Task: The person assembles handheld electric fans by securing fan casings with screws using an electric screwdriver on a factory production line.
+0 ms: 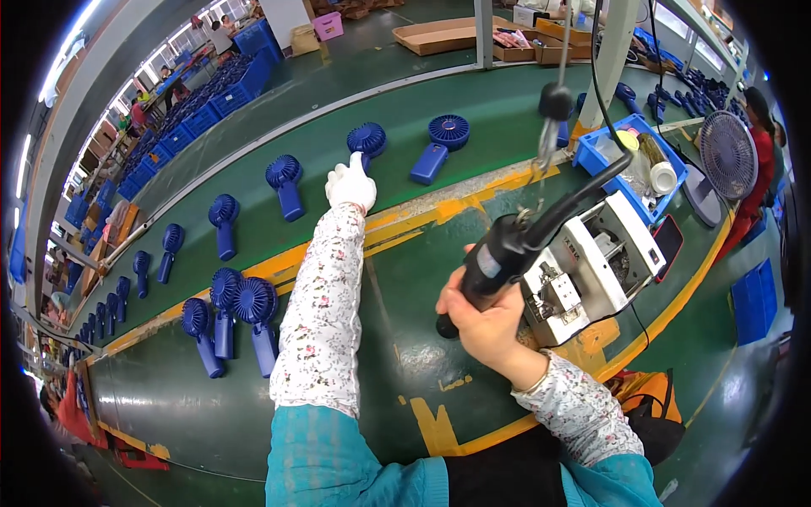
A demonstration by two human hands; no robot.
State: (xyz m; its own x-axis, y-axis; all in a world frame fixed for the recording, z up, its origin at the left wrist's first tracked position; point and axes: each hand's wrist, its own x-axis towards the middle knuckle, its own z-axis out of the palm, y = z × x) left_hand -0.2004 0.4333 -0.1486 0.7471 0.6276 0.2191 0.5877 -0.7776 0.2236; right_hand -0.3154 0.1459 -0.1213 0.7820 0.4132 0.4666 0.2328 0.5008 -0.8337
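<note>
In my bare right hand (490, 317) is a black electric screwdriver (498, 258), gripped round its body, with a cable running up from it and a hook and coil above. My left hand (350, 184), in a white glove, reaches to the green belt (325, 139) and closes over the handle of a blue handheld fan (367, 138); the fan's round head shows beyond the fingers. Right of it on the belt lies another blue fan (449, 131). More fans, one a blue fan (285, 173), lie in a row to the left.
Three blue fans (256, 300) lie together on the near worktop, left of my left arm. A white screw feeder (583, 266) stands right of the screwdriver. Behind it sit a blue basket (667, 156) of supplies and a grey desk fan (728, 150). A metal post (610, 72) rises beside the belt.
</note>
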